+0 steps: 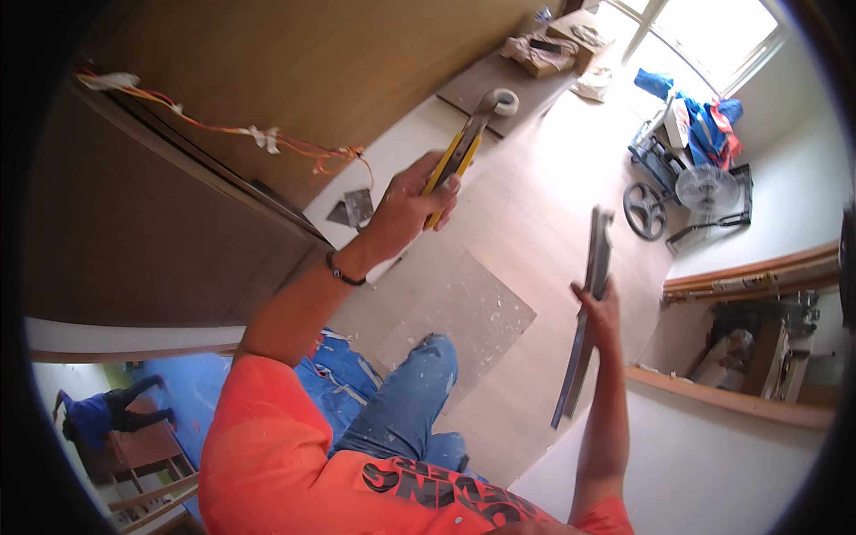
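Note:
My left hand [408, 207] is raised at the centre, fingers wrapped round a yellow-edged hand tool [464, 152] with a dark middle and a grey metal end pointing up and away; its exact kind is unclear. A dark beaded bracelet [344, 269] circles that wrist. Farther right, my right hand [602, 314] grips a long, narrow grey metal rail [599, 254] near its middle. The rail's lower part looks dark and slightly split, like two strips lying together. Both things are held in the air, apart from each other.
Orange wires [214, 127] hang along the brown panel at left. A white tape roll [506, 102] lies by a dark board [468, 85]. A cart [655, 143] and fan [706, 189] stand far right, above an open drawer-like recess [740, 348]. Another person [98, 415] is at lower left.

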`<state>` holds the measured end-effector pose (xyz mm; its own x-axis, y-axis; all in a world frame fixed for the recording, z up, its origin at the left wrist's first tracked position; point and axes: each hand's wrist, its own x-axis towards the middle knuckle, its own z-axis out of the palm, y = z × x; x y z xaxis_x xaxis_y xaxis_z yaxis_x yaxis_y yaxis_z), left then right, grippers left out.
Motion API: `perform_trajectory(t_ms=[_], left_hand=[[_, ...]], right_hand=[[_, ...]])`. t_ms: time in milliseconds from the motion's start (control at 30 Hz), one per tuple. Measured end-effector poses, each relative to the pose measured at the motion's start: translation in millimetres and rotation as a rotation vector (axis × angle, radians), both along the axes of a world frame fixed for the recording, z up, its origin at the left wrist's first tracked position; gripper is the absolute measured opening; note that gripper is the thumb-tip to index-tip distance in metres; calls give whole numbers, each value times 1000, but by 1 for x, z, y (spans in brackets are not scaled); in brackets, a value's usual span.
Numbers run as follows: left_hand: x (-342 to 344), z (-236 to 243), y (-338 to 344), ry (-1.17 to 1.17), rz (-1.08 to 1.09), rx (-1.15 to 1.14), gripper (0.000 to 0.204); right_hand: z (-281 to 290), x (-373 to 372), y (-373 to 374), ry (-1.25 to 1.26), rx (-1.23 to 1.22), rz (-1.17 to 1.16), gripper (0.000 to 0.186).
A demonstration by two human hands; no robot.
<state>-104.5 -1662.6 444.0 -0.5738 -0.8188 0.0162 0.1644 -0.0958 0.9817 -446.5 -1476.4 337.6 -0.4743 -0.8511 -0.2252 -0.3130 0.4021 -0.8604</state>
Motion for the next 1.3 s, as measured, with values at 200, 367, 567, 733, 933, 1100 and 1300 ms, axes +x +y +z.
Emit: perform_trajectory(t_ms=[200,367,567,733,933,1100,1300], left_hand=[[36,117,-25,-307,183,-105,37],[49,206,-7,-215,395,30,28],[45,246,35,-172,551,95,26],[71,269,82,-230,692,-56,29],[124,336,126,-448,1051,-465,32],[144,444,157,-914,1506,-637,49],[172,558,194,-1298,1795,-996,48]], right_hand=[[-77,-15,106,-42,436,5,42],[-43,-30,205,-292,898,18,51],[-16,-32,70,-355,772,210,47],[104,-5,-135,-301,146,486,47],[269,111,-282,-481,-555,786,49],[460,283,-293,-756,-767,1048,80],[716,428,-182,-1220,-1246,1104,82]])
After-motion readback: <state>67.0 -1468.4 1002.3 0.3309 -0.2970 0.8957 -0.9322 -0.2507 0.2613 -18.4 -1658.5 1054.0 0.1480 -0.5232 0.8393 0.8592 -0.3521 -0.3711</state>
